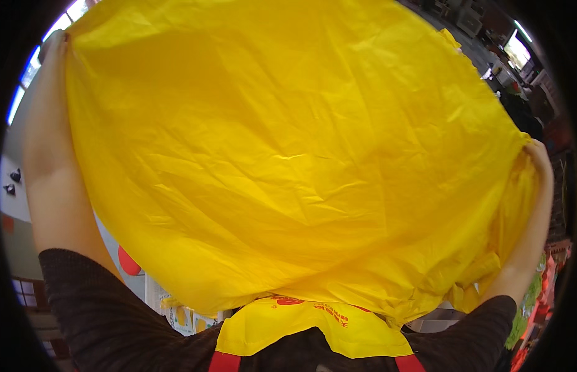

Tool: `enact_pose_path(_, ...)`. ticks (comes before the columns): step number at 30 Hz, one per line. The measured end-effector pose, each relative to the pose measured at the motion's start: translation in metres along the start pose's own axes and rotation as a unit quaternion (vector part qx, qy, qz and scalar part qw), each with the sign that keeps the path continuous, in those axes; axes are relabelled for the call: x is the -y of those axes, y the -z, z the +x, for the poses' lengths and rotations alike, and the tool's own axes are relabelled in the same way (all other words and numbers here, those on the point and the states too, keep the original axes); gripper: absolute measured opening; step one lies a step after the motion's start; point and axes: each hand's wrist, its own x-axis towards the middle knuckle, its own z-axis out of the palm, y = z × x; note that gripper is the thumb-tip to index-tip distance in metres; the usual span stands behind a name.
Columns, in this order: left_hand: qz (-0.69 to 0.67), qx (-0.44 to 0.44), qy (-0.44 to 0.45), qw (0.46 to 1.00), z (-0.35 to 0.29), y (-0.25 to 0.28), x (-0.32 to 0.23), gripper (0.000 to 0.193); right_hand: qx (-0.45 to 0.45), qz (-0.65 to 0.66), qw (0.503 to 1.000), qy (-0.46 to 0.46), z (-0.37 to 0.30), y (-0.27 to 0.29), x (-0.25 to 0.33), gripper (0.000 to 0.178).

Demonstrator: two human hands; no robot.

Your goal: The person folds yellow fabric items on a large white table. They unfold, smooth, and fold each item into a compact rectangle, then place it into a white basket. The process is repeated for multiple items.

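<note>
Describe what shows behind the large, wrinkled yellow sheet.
Beyond the sheet, at lower left, part of a rounded red object and white printed material show. Whatever its middle covers cannot be seen.

A creased yellow sheet [288, 149] hangs spread wide in midair.

The yellow sheet [288, 136] looks thin, creased and softly glossy; the dark sleeve [102, 304] at eight o'clock, matt, ribbed cloth.

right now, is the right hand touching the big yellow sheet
Touching: the head view shows the right hand gripping the yellow sheet at its right edge, material gathered at the fingers with no gap between.
</note>
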Motion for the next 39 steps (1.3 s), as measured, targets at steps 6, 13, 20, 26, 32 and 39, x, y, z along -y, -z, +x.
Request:
enact_pose_path(6,-0.036,-0.032,-0.012,0.999,-0.048,-0.160,-0.035,0.030,0.000,-0.326,0.944,-0.053,0.047,-0.120,-0.001,0.036)
enact_pose_path(13,0.277,0.098,0.057,0.954,0.004,-0.354,0.017,0.032,-0.023,-0.383,0.917,-0.112,0.069,-0.271,0.047,0.036)
enact_pose_path(20,-0.008,-0.022,-0.096,0.995,-0.123,-0.462,0.032,0.038,-0.062,-0.490,0.870,0.017,0.067,-0.336,0.028,0.036)
enact_pose_path(26,-0.148,0.264,-0.345,0.888,-0.384,-0.416,0.032,0.048,-0.081,-0.324,0.932,0.139,-0.045,-0.323,-0.032,0.047)
enact_pose_path(32,0.076,0.386,-0.312,0.865,-0.544,-0.328,0.047,0.077,-0.083,-0.402,0.908,-0.083,-0.180,-0.339,-0.065,0.055)
enact_pose_path(39,0.118,0.366,-0.302,0.872,-0.539,-0.385,0.017,0.083,-0.143,-0.424,0.895,-0.001,-0.105,-0.372,-0.128,0.060)
